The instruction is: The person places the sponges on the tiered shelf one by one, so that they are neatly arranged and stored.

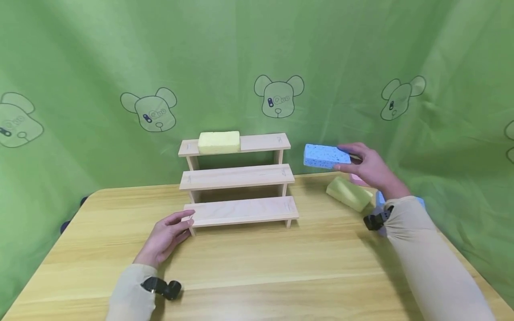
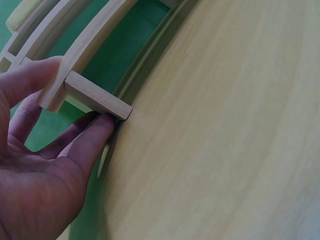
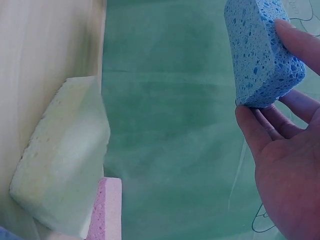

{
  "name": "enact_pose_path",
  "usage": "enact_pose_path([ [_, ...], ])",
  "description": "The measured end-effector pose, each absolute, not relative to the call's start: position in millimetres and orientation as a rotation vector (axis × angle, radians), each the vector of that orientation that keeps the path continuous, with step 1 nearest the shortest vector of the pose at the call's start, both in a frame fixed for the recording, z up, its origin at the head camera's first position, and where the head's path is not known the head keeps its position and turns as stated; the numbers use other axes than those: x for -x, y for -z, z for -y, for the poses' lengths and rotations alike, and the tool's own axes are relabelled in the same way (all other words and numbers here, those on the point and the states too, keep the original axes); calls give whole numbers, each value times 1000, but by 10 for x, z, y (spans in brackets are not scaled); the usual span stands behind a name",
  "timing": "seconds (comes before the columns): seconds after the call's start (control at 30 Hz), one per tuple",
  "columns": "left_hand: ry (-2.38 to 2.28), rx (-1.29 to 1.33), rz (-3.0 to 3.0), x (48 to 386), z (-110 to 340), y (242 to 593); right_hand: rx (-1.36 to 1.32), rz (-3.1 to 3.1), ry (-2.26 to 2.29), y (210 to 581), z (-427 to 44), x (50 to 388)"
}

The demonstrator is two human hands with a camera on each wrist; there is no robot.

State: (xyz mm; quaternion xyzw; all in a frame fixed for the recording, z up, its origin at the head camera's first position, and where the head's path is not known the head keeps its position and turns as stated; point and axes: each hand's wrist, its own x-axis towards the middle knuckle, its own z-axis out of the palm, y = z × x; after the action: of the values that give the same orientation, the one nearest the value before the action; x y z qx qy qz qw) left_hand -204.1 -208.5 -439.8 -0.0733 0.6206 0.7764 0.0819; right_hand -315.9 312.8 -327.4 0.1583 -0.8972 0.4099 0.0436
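Note:
A blue sponge [image 1: 323, 156] with dark pores is held in the air by my right hand [image 1: 371, 168], right of a three-step wooden shelf rack [image 1: 241, 211]. In the right wrist view, thumb and fingers pinch one end of that sponge. My left hand [image 1: 164, 238] grips the left end of the rack's lowest step. The left wrist view shows the thumb against the step's board and fingertips against its leg [image 2: 97, 95]. On the top step, toward the left, lies a pale yellow sponge [image 1: 218, 142].
Right of the rack, under and beside my right arm, another yellow sponge [image 1: 349, 194] lies on the wooden table [image 1: 249, 276]. Close by are a pink sponge [image 3: 106, 210] and something blue [image 1: 420, 202], partly hidden by the arm. A green curtain [image 1: 217, 53] hangs behind the table.

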Motion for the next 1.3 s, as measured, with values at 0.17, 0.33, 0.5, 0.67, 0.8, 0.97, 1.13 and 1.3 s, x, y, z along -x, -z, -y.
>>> enact_pose_path([
  [0.17, -2314, 210, -1854, 2045, 2090, 4398, -474, 2737, -1288, 3242, -3116, 3167],
  [0.33, -2322, 213, -1849, 2045, 2092, 4399, -467, 2735, -1297, 3240, -3124, 3184],
  [0.5, -2325, 202, -1854, 2045, 2081, 4400, -457, 2718, -1303, 3232, -3140, 3173],
  [0.67, -2324, 189, -1847, 2040, 2074, 4405, -446, 2701, -1334, 3201, -3123, 3151],
  [0.8, -2324, 194, -1855, 2036, 2076, 4403, -466, 2663, -1341, 3154, -3084, 3139],
  [0.97, -2310, 184, -1871, 2033, 2083, 4389, -473, 2632, -1349, 3082, -3015, 3135],
  [1.13, -2318, 188, -1867, 2036, 2081, 4393, -477, 2638, -1350, 3049, -2970, 3152],
  [1.3, -2346, 179, -1836, 2040, 2093, 4414, -496, 2638, -1354, 3044, -2943, 3171],
])
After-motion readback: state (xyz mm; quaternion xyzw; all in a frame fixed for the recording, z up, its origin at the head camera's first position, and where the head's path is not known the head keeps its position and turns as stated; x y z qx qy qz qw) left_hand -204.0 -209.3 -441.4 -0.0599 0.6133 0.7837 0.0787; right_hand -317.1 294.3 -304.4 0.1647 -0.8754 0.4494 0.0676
